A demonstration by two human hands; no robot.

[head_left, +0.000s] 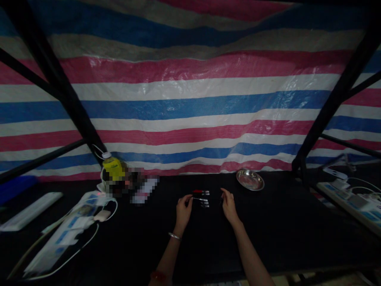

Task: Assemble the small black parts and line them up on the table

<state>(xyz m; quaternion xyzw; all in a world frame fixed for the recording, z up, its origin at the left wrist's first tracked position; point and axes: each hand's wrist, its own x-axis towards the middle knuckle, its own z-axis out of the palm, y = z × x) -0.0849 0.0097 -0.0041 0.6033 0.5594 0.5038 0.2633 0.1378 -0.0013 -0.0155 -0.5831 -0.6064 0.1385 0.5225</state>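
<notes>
My left hand (183,208) is closed in a pinch at the near end of a slim silvery rod (200,199), which points right over the black tabletop. Just beyond it lies a red pen-like piece (201,192) with a shiny tip. Dark pen-like pieces with silvery ends (205,205) lie close below the rod; their exact kind is too small to tell. To the right, my right hand (228,202) is curled near the tabletop, apart from these pieces. Something small and dark shows at its fingers, but I cannot make it out.
A round metal dish (250,180) stands back right. On the left are a power strip (64,234) with cables, a yellow-labelled bottle (113,167) and a blurred pale item (145,190). Another power strip (351,204) lies far right. Striped sheeting (190,107) hangs behind, between black posts.
</notes>
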